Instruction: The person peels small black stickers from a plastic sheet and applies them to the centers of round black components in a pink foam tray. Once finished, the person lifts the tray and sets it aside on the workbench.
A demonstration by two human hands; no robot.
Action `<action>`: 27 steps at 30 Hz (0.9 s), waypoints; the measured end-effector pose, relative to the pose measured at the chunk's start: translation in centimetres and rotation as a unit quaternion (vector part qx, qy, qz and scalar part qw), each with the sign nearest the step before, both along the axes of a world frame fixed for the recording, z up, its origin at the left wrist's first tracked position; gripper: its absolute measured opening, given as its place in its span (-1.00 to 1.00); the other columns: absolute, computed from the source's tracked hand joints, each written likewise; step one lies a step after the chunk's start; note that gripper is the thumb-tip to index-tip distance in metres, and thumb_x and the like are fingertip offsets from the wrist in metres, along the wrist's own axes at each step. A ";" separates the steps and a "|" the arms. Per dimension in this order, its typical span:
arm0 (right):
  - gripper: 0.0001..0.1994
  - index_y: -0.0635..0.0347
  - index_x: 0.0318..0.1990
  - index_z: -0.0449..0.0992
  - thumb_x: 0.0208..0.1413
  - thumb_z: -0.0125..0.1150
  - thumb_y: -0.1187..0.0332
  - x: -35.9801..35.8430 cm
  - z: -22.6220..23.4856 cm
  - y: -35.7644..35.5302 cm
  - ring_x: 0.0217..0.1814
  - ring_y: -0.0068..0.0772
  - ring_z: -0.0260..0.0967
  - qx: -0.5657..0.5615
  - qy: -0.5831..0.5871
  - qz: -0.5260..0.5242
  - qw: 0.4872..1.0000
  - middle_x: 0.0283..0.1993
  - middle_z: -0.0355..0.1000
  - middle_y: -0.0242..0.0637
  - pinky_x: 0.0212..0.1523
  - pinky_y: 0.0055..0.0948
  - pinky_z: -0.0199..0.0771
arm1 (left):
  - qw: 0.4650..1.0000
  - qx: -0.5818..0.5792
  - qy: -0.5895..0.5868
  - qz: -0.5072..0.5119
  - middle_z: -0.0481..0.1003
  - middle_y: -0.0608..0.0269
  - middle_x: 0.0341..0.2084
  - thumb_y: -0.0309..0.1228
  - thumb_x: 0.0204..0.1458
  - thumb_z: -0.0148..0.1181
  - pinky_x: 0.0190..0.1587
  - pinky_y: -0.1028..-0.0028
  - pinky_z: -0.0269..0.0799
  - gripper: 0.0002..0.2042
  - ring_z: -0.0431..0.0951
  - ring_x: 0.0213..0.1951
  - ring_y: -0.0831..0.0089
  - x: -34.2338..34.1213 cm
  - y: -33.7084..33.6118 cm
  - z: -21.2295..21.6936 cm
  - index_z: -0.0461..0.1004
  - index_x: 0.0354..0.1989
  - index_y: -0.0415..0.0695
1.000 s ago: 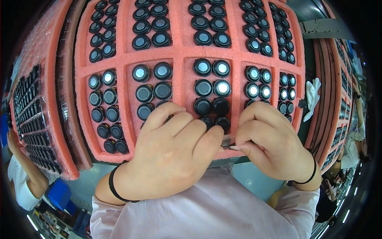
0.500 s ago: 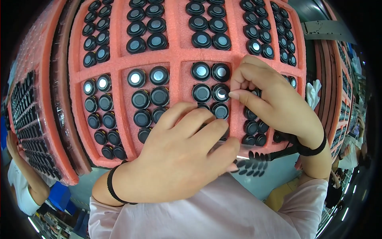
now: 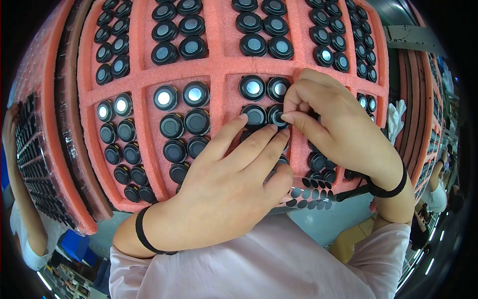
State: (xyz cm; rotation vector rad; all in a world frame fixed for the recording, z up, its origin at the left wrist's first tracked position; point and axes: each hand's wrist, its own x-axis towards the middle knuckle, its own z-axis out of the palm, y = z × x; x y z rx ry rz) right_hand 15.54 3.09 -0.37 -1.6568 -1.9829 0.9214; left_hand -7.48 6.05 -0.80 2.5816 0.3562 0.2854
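Note:
Round black parts that look like small speakers stand in rows in a pink foam tray (image 3: 219, 74). Some have bright silver centres; others are dark all over. My right hand (image 3: 338, 119) pinches thumb and forefinger at the edge of a dark-centred speaker part (image 3: 275, 115); anything between the fingertips is too small to make out. My left hand (image 3: 234, 174) lies over the nearer parts, its fingers stretched toward that same one and a fingertip beside its left neighbour (image 3: 254, 115). Under its thumb, a clear sheet of round black stickers (image 3: 312, 195) sticks out to the right.
Another foam tray (image 3: 82, 209) of black parts is at the left, with a co-worker's arm (image 3: 25, 189) beside it. Stacked foam trays (image 3: 408, 94) stand at the right, next to a white glove or cloth (image 3: 396, 119). A grey metal bar (image 3: 413, 39) lies behind.
My left hand's fingers have stretched forward to the part at my right fingertips. That part's centre showed some silver and now looks dark. The sticker sheet has lifted and shows more; the tray has shifted slightly.

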 end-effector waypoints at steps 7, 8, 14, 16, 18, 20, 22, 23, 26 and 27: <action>-0.88 0.29 -0.31 0.43 0.06 0.28 0.60 -0.3 -0.3 -0.1 -0.32 -0.23 0.34 0.023 -0.024 -0.001 0.999 -0.34 0.31 -0.23 -0.27 -0.30 0.38 | 1.000 -0.011 0.003 0.007 0.50 0.01 0.13 -0.04 0.01 0.29 0.32 -0.03 0.25 -0.64 0.45 0.24 0.14 0.0 -0.1 0.0 0.54 -0.19 -0.06; -0.88 0.29 -0.32 0.43 0.05 0.28 0.60 -0.3 -0.3 -0.2 -0.32 -0.22 0.34 0.027 -0.029 -0.002 0.999 -0.34 0.32 -0.23 -0.26 -0.30 0.38 | 1.000 -0.011 0.003 0.007 0.50 0.01 0.13 -0.04 0.01 0.29 0.32 -0.03 0.25 -0.64 0.45 0.24 0.14 0.0 -0.1 0.1 0.54 -0.19 -0.06; -0.87 0.27 -0.31 0.43 0.05 0.28 0.60 -0.5 -0.4 -0.2 -0.32 -0.21 0.35 0.037 -0.038 -0.002 0.999 -0.34 0.32 -0.24 -0.25 -0.29 0.39 | 1.000 -0.019 0.005 0.007 0.50 0.01 0.13 -0.05 0.00 0.31 0.32 -0.03 0.24 -0.64 0.45 0.24 0.13 0.0 -0.1 0.2 0.54 -0.19 -0.06; -0.87 0.27 -0.31 0.43 0.04 0.28 0.60 -0.6 -0.4 -0.3 -0.31 -0.21 0.36 0.041 -0.044 -0.005 0.998 -0.34 0.32 -0.23 -0.24 -0.28 0.40 | 1.000 -0.019 0.006 0.005 0.50 0.01 0.13 -0.05 0.00 0.32 0.32 -0.03 0.24 -0.64 0.45 0.24 0.13 -0.1 -0.1 0.2 0.54 -0.20 -0.06; -0.87 0.27 -0.31 0.43 0.04 0.28 0.60 -0.6 -0.4 -0.3 -0.31 -0.20 0.37 0.042 -0.046 -0.009 0.998 -0.34 0.32 -0.23 -0.24 -0.28 0.40 | 1.000 -0.019 0.003 0.006 0.50 0.01 0.12 -0.06 -0.01 0.33 0.31 -0.03 0.25 -0.65 0.45 0.23 0.13 -0.1 -0.1 0.1 0.54 -0.20 -0.06; -0.87 0.28 -0.31 0.43 0.03 0.29 0.61 -0.8 -0.3 -0.3 -0.30 -0.19 0.38 0.043 -0.050 -0.015 0.998 -0.35 0.33 -0.23 -0.24 -0.27 0.40 | 1.000 -0.019 0.002 0.007 0.50 0.00 0.12 -0.06 -0.01 0.33 0.31 -0.03 0.25 -0.65 0.45 0.23 0.13 -0.1 -0.1 0.0 0.54 -0.20 -0.05; -0.86 0.28 -0.32 0.43 0.03 0.29 0.60 -1.0 -0.3 -0.4 -0.29 -0.18 0.38 0.048 -0.058 -0.020 0.997 -0.35 0.33 -0.23 -0.24 -0.27 0.40 | 1.000 -0.022 -0.003 0.010 0.50 0.00 0.12 -0.07 -0.03 0.34 0.31 -0.03 0.25 -0.65 0.45 0.24 0.12 -0.1 -0.1 -0.1 0.54 -0.20 -0.05; -0.86 0.28 -0.32 0.43 0.03 0.29 0.60 -1.1 -0.2 -0.4 -0.28 -0.17 0.39 0.052 -0.065 -0.026 0.996 -0.35 0.34 -0.23 -0.24 -0.26 0.40 | 1.000 -0.023 -0.006 0.011 0.50 0.00 0.12 -0.08 -0.03 0.34 0.31 -0.03 0.25 -0.65 0.45 0.24 0.12 -0.1 -0.1 -0.1 0.54 -0.21 -0.05; -0.86 0.28 -0.32 0.44 0.03 0.30 0.60 -1.1 0.1 -0.3 -0.26 -0.17 0.40 0.078 -0.095 -0.030 0.992 -0.34 0.35 -0.23 -0.23 -0.26 0.40 | 1.000 -0.023 -0.007 0.004 0.50 0.00 0.12 -0.09 -0.04 0.35 0.31 -0.01 0.26 -0.65 0.45 0.23 0.11 -0.1 0.0 0.0 0.54 -0.20 -0.07; -0.87 0.29 -0.31 0.44 0.04 0.30 0.60 -1.0 0.3 -0.3 -0.25 -0.17 0.40 0.099 -0.116 -0.028 0.988 -0.33 0.37 -0.23 -0.22 -0.27 0.40 | 1.000 -0.023 -0.007 0.001 0.50 0.00 0.12 -0.09 -0.04 0.35 0.31 0.00 0.26 -0.64 0.46 0.23 0.10 -0.1 0.0 0.0 0.54 -0.20 -0.08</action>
